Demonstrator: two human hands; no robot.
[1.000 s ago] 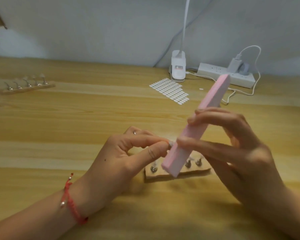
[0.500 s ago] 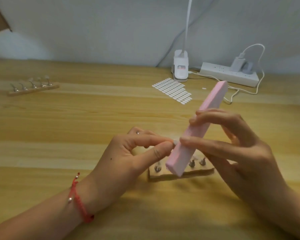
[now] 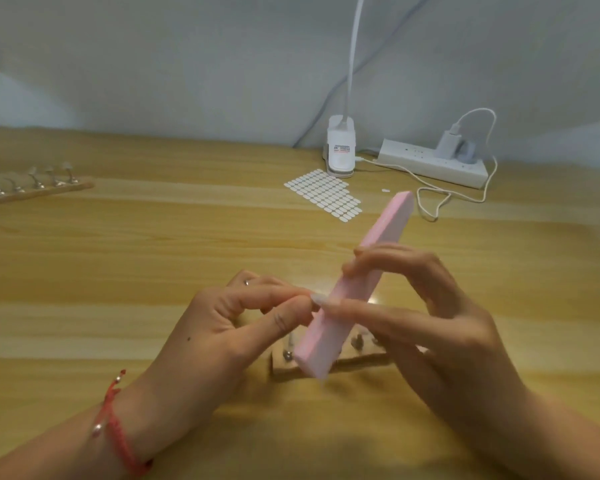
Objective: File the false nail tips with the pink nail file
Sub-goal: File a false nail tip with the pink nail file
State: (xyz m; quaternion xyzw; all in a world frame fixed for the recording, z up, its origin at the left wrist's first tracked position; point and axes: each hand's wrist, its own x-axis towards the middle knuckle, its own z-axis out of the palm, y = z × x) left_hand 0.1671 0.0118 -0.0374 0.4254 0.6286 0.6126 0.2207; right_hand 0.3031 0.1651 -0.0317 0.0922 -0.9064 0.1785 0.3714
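Pink all over, the nail file (image 3: 355, 292) slants across the middle of the view. Its low end hangs just over a small wooden stand (image 3: 355, 363) on the counter (image 3: 146, 244), and its high end points up toward the far right. The right hand (image 3: 444, 334) grips the file around its middle, with the thumb lying along the near side and the fingers (image 3: 388, 252) curled over the top edge. The left hand (image 3: 222, 327) pinches a false nail tip (image 3: 317, 298) tightly between thumb and forefinger. The tip's free edge touches the file's left face.

A wide stretch of counter lies between the left hand and a second stand (image 3: 35, 187) near the far left edge. Well behind the hands sits a sheet of white stickers (image 3: 323, 194). A lamp clip (image 3: 341, 150) and a power strip (image 3: 430, 162) stand along the back edge by the wall. A looped white cable (image 3: 430, 202) lies on the counter just beyond the file's high end. A red bracelet (image 3: 115, 424) circles the left wrist.
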